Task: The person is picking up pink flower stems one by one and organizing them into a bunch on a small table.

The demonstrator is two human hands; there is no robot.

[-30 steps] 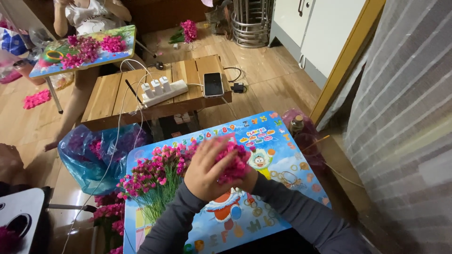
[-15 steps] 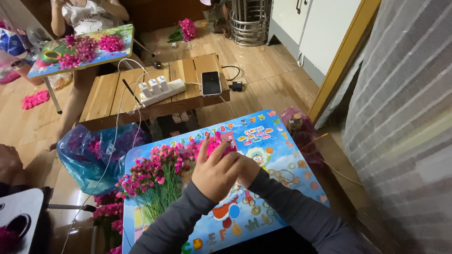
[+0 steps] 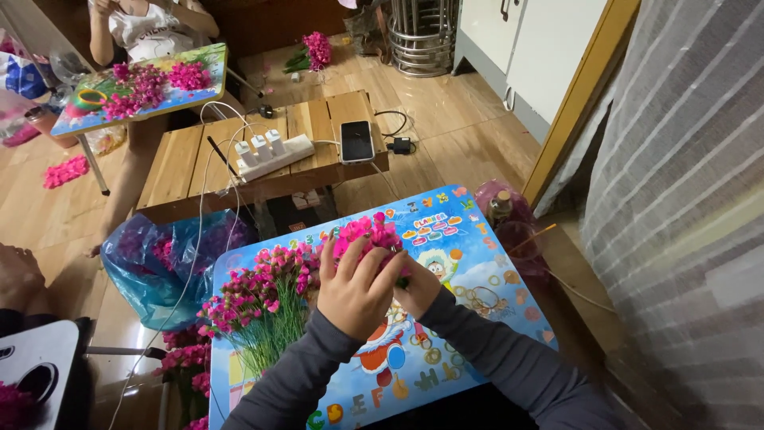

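Cartoon-printed table, left hand hiding right hand, grip on pink flower bunch

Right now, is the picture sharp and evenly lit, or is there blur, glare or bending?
Head view: the hands holding the pink artificial flower bunch are sharp; soft glare lies on the glossy wooden floor; wide-angle bending tilts the white cabinet at the edge; the bottom corners are dark.
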